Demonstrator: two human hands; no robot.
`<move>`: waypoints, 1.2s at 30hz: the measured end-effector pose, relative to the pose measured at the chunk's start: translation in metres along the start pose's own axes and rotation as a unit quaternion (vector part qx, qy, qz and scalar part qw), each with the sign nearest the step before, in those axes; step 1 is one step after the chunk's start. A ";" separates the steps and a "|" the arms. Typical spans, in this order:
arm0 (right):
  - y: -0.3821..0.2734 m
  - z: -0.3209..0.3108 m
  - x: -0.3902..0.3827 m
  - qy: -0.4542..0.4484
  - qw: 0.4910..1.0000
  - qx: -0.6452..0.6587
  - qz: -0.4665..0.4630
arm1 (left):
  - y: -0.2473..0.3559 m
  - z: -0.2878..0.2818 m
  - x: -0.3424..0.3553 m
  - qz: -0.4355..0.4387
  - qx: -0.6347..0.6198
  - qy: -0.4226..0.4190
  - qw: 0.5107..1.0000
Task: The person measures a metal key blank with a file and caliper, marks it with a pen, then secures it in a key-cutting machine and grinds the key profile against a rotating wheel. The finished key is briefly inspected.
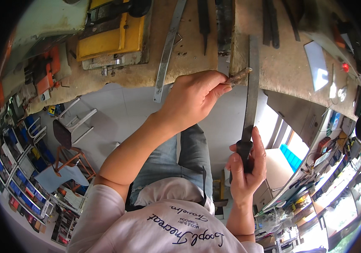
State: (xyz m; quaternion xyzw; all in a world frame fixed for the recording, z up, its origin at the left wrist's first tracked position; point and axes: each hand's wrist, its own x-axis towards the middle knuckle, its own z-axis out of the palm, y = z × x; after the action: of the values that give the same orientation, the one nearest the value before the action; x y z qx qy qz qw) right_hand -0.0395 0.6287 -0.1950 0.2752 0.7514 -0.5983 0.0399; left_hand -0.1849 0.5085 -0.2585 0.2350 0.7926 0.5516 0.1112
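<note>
Two digits of the left hand (195, 99), its back upward in the head view, pinch a stick (239, 77); the right hand (248, 175), forefinger extended, curls round the handle (243, 149) of a file (252, 86). Shelves (44, 208) at left hold blue items too small to tell. The stick juts rightward from the left fingertips, its tip at the file's edge.
</note>
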 end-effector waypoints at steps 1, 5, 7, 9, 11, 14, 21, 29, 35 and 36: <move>0.000 0.003 -0.001 0.012 1.000 0.011 -0.001 | -0.001 -0.002 0.002 0.008 0.005 -0.009 1.000; 0.004 0.008 -0.001 0.002 0.996 -0.056 -0.065 | -0.001 -0.007 0.006 0.083 0.052 0.006 0.995; 0.003 0.009 -0.002 0.007 0.996 -0.063 -0.065 | 0.005 -0.008 0.004 0.080 0.068 0.011 0.994; 0.000 0.011 -0.005 0.016 0.996 -0.065 -0.060 | 0.005 -0.011 0.003 0.085 0.080 0.049 0.992; -0.001 0.014 -0.008 0.024 0.996 -0.059 -0.058 | 0.003 -0.014 0.006 0.087 0.087 0.057 0.991; -0.002 0.018 -0.011 0.026 0.996 -0.049 -0.065 | -0.003 -0.010 0.007 0.112 0.098 0.051 0.988; 0.003 0.026 -0.015 0.040 0.996 -0.037 -0.064 | -0.001 -0.008 0.005 0.127 0.120 0.029 0.984; -0.003 0.029 -0.024 0.061 0.996 0.048 0.032 | -0.015 -0.005 0.008 0.124 0.105 0.001 0.987; 0.007 0.029 -0.023 0.065 0.997 -0.031 -0.038 | -0.026 0.002 0.012 0.168 0.059 0.053 0.983; 0.009 0.030 -0.021 0.063 0.994 -0.056 -0.065 | -0.025 0.002 0.012 0.149 0.047 0.045 0.987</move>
State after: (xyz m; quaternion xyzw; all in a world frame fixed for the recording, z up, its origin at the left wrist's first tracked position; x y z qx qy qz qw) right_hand -0.0256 0.5949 -0.2028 0.2603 0.8013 -0.5378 -0.0305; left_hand -0.2004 0.5087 -0.2817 0.3307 0.7776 0.5345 -0.0189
